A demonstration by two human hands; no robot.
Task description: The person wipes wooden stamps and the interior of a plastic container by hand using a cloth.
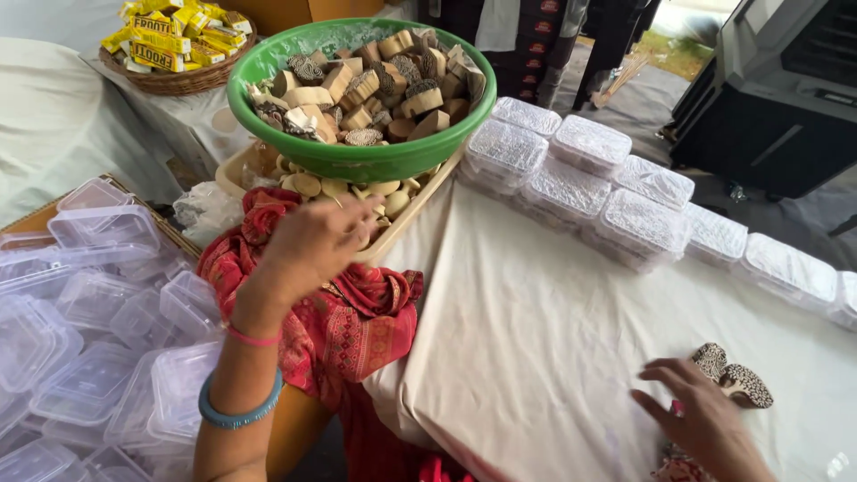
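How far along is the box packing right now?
Done: a row of closed filled boxes lines the cloth. In hand: the left hand reaches into the tray under the green bowl; the right hand touches carved blocks. Left: many empty boxes and a full bowl.

— What are we working on here?
— Our table [536, 339], draped in a cream cloth [500, 295].
— And on it?
— We see lidded clear boxes [589, 183] in rows, two carved wooden blocks [732, 375] lower right, and a beige tray [406, 223] at its edge.
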